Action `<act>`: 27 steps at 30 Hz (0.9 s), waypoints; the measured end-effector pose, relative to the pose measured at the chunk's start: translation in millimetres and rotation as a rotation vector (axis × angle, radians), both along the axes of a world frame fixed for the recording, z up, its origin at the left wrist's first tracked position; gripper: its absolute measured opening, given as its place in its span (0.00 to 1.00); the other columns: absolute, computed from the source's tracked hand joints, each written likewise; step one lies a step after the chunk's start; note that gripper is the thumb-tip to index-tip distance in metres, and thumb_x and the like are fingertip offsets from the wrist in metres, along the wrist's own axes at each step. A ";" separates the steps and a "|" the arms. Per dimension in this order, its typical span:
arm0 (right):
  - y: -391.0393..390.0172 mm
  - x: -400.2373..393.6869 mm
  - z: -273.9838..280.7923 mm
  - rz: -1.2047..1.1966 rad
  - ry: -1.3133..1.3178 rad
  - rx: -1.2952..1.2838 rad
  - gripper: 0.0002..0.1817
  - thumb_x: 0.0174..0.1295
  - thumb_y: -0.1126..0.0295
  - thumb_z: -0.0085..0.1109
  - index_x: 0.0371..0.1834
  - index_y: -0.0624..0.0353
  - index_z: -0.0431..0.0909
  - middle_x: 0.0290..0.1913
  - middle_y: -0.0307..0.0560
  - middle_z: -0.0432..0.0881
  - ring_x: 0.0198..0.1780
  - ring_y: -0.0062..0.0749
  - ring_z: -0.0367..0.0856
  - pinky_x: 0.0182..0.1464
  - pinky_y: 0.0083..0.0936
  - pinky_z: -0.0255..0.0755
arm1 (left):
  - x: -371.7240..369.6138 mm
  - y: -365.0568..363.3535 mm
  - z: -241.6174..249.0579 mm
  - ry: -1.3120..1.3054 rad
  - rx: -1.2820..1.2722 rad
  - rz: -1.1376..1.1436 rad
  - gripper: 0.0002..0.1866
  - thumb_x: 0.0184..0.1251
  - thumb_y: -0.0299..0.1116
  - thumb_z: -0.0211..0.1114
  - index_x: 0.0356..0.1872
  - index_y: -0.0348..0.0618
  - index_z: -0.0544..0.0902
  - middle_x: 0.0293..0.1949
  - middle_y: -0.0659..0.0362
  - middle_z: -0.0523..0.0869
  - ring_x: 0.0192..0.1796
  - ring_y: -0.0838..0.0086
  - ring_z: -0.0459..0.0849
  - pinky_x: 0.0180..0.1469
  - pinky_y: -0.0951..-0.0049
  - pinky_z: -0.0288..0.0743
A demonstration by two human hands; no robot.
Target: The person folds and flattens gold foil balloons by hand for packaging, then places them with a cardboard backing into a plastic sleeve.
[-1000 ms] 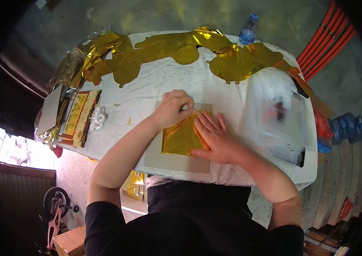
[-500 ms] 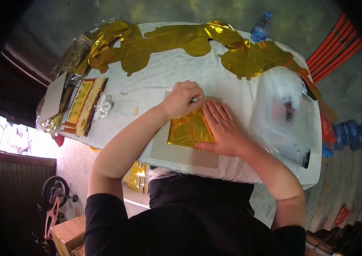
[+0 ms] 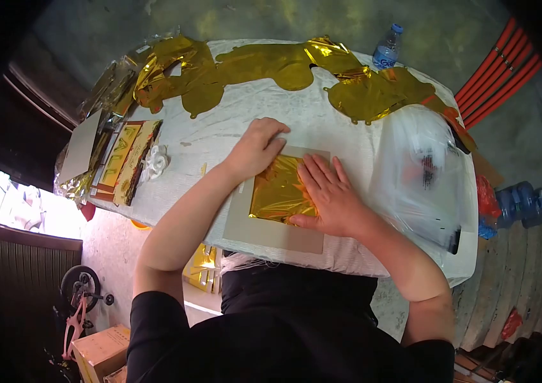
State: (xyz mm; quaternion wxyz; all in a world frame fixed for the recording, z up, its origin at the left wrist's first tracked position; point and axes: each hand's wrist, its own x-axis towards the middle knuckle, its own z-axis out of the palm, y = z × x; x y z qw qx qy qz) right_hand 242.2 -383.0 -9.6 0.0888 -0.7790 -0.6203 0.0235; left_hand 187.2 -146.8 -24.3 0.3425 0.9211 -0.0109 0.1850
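Note:
A folded gold foil balloon (image 3: 276, 199) lies flat, roughly square and creased, on a grey cardboard sheet (image 3: 264, 235) in front of me. My right hand (image 3: 333, 196) presses flat on the foil's right side with fingers spread. At its upper left corner, my left hand (image 3: 258, 148) rests with loosely bent fingers, thumb and forefinger apart, and nothing visible between them. The undersides of its fingers are hidden.
Unfolded gold foil balloons (image 3: 264, 60) line the table's far edge beside a water bottle (image 3: 387, 48). Clear plastic bags (image 3: 421, 179) lie at right. Printed packets (image 3: 121, 159) and a white ribbon coil (image 3: 156, 161) are at left. A cardboard box (image 3: 101, 348) stands on the floor.
My left hand has drawn back up and left from the foil's top edge, its pinch loosened. The foil's top now lies flatter and squarer. My right hand stays spread on it.

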 end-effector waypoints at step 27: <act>0.0 1.5 3.1 -0.017 0.031 -0.126 0.58 0.55 0.29 0.47 0.76 0.64 0.42 0.77 0.59 0.40 0.79 0.44 0.33 0.75 0.51 0.23 | -113.2 2.9 51.8 0.472 0.322 -0.165 0.60 0.39 0.62 0.74 0.74 0.47 0.54 0.75 0.50 0.54 0.77 0.58 0.46 0.75 0.49 0.38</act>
